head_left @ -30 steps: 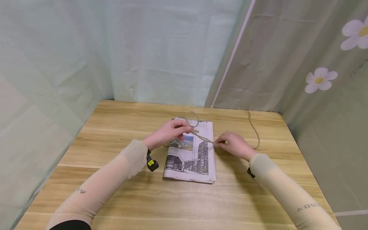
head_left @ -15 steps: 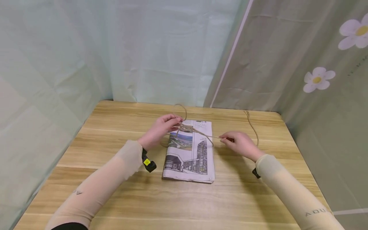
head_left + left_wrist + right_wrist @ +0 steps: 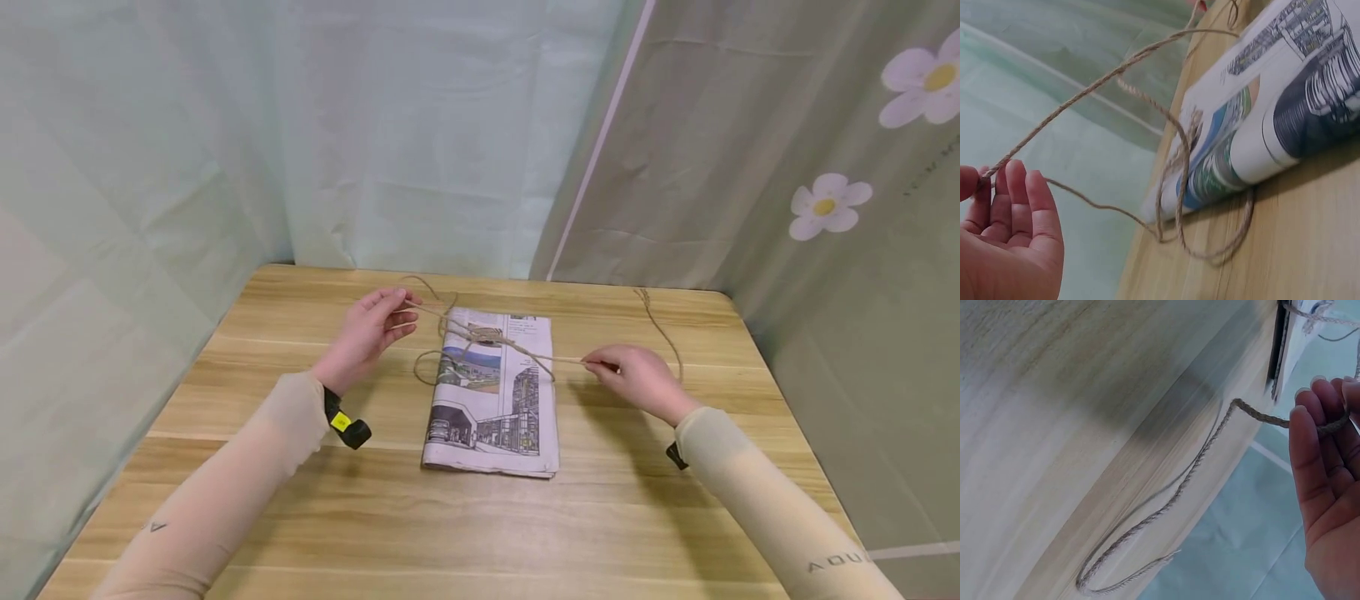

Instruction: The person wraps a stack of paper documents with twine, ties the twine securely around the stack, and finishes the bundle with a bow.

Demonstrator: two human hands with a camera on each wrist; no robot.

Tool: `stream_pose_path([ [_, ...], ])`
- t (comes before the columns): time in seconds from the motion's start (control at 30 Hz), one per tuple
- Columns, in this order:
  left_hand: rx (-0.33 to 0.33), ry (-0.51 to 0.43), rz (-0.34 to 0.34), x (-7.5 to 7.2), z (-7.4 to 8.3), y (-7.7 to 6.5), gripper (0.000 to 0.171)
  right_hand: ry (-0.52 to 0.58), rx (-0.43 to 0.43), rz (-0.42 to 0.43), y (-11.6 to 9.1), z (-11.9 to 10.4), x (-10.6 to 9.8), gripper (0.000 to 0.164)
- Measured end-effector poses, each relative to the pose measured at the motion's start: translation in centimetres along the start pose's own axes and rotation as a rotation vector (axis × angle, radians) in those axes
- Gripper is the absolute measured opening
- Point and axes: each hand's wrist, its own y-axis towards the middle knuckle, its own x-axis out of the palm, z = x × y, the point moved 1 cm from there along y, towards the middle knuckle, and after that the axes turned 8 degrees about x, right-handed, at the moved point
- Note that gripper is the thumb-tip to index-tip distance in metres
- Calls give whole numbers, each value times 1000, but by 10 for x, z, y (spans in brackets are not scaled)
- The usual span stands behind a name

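A folded newspaper (image 3: pixel 491 400) lies on the wooden table, with brown twine (image 3: pixel 517 346) crossing above its upper half. Left of the paper, my left hand (image 3: pixel 367 333) pinches one length of the twine between thumb and forefinger. The left wrist view shows the other fingers of that hand (image 3: pixel 1016 244) loosely bent. To the right of the paper, my right hand (image 3: pixel 637 379) pinches another length, drawn out nearly straight. In the right wrist view the twine (image 3: pixel 1172 497) runs past those fingers and trails over the table. Whether a knot sits where the strands cross is hard to tell.
The wooden table (image 3: pixel 480 533) has pale curtains (image 3: pixel 420 150) behind and on both sides. A loose twine end (image 3: pixel 660 325) lies near the back right edge. A twine loop (image 3: pixel 426 367) rests at the newspaper's left side.
My left hand has moved left and slightly up, away from the newspaper, drawing the twine out. My right hand has shifted a little to the right. The strands between them now stretch wider apart.
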Motion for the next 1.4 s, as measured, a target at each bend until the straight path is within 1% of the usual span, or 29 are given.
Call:
stream_pose_path([
  [0.13,11,-58,34,-11,3,-4,25,-21,-1,0,-1,2,0,17],
  [0.23,-1,-109,59,-20,6,-8,26,-35,8,-8,-2,5,0,17],
  [0.37,-26,-202,93,-33,8,-14,22,-55,21,-19,-6,10,0,15],
  [0.5,-39,-321,126,-50,7,-18,16,-67,49,-27,-10,17,0,16],
  [0.6,-43,-384,151,-64,8,-21,15,-65,68,-41,-13,22,0,17],
  [0.73,-38,-416,200,-82,11,-26,16,-49,104,-80,-18,26,1,18],
  [0.9,-18,-451,290,-105,14,-32,14,-36,141,-118,-22,31,5,19],
  [0.97,-27,-436,318,-114,14,-33,14,-34,145,-123,-24,32,6,18],
  [1.03,-61,-396,335,-122,13,-35,13,-35,146,-126,-26,34,7,17],
  [1.17,-168,-220,345,-135,9,-40,12,-29,145,-141,-32,40,8,16],
  [1.23,-218,-130,339,-141,5,-42,13,-27,160,-147,-35,44,8,16],
  [1.33,-269,-19,320,-150,1,-44,16,-34,189,-141,-39,51,5,15],
  [1.4,-292,80,287,-155,-3,-45,23,-53,192,-133,-42,55,2,14],
])
